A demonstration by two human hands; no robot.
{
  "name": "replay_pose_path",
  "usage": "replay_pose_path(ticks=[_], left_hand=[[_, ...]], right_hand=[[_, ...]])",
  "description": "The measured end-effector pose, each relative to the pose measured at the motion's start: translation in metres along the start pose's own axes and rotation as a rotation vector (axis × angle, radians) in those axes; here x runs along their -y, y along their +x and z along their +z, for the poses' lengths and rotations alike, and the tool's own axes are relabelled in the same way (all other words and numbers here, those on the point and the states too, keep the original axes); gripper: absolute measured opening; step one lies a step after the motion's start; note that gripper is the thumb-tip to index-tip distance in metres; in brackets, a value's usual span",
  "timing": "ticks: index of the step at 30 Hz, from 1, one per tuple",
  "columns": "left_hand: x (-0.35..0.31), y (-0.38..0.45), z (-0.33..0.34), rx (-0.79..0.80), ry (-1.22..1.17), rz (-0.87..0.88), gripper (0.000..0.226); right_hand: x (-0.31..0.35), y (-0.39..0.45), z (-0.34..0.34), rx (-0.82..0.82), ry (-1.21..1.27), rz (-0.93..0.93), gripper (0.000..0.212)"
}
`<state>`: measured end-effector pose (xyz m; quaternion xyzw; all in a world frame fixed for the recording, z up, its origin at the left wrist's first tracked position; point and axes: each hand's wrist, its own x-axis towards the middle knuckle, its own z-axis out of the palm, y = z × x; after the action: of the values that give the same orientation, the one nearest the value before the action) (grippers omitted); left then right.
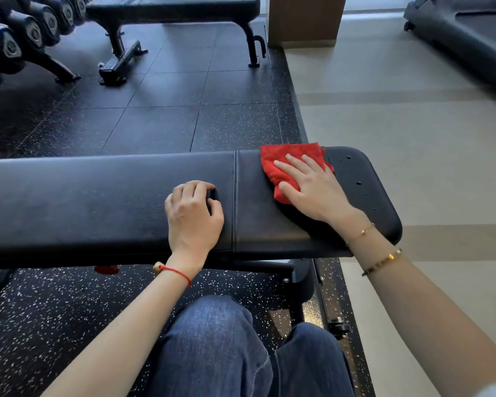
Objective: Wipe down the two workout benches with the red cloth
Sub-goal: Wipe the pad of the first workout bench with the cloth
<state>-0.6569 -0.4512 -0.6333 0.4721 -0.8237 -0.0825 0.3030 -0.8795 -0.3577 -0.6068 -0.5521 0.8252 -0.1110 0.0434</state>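
Nearest me: knees in blue jeans [221,348], bottom centre, over the speckled black rubber floor [55,316].

Near bench [106,202], my table here: long black pad running left to right across mid-frame, stitched seam right of centre, frame and a small wheel visible underneath on the right. Several small dark spots on the pad's right end.

Second bench [172,7]: top of frame, well apart from the near one, across dark floor tiles. Only part of its pad and legs in view.

Dumbbell rack [20,38]: top left, row of dark dumbbells, just beside the second bench.

Beige floor [398,124] on the right, with a wooden column [305,21] at its far edge and a dark machine [464,38] in the top right corner, partly out of frame.

Red cloth [287,164]: crumpled, lying on the right section of the near bench, just right of the seam, toward the far edge.

Right hand [312,190]: grip spread flat, fingers straight, palm pressing down on the cloth. Cloth sticks out past the fingertips and by the thumb. Two gold bracelets [381,262] on that wrist.

Left hand [194,216]: resting on the pad just left of the seam, fingers curled under, pressed to the bench surface. I can't see it holding anything. Red string bracelet [175,272] on that wrist.
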Motion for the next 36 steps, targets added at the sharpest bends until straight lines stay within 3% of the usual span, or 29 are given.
replay_pose_path(ticks=[5, 10, 14, 20, 24, 31, 36], left_hand=[[-0.001, -0.001, 0.001, 0.0, 0.002, -0.011, 0.026], [-0.003, -0.001, -0.001, 0.002, 0.007, -0.022, 0.028], [-0.004, -0.004, -0.002, 0.011, 0.014, -0.017, 0.03], [-0.003, -0.005, -0.002, 0.008, 0.026, 0.001, 0.028], [-0.004, -0.003, -0.002, 0.008, 0.032, 0.002, 0.028], [-0.002, -0.002, -0.002, 0.009, 0.001, -0.022, 0.028], [0.0, -0.002, -0.001, 0.015, -0.009, -0.009, 0.029]], right_hand=[[0.026, 0.027, 0.004, 0.056, -0.036, 0.061, 0.055], [0.059, -0.017, 0.011, 0.023, -0.038, -0.145, 0.057], [0.041, -0.057, 0.008, -0.002, -0.013, -0.215, 0.056], [0.006, -0.022, 0.003, -0.004, -0.016, -0.021, 0.054], [0.015, 0.027, 0.003, 0.027, -0.035, 0.147, 0.055], [0.067, 0.002, 0.012, 0.054, -0.034, -0.14, 0.057], [0.031, -0.043, 0.004, 0.002, -0.001, -0.188, 0.055]])
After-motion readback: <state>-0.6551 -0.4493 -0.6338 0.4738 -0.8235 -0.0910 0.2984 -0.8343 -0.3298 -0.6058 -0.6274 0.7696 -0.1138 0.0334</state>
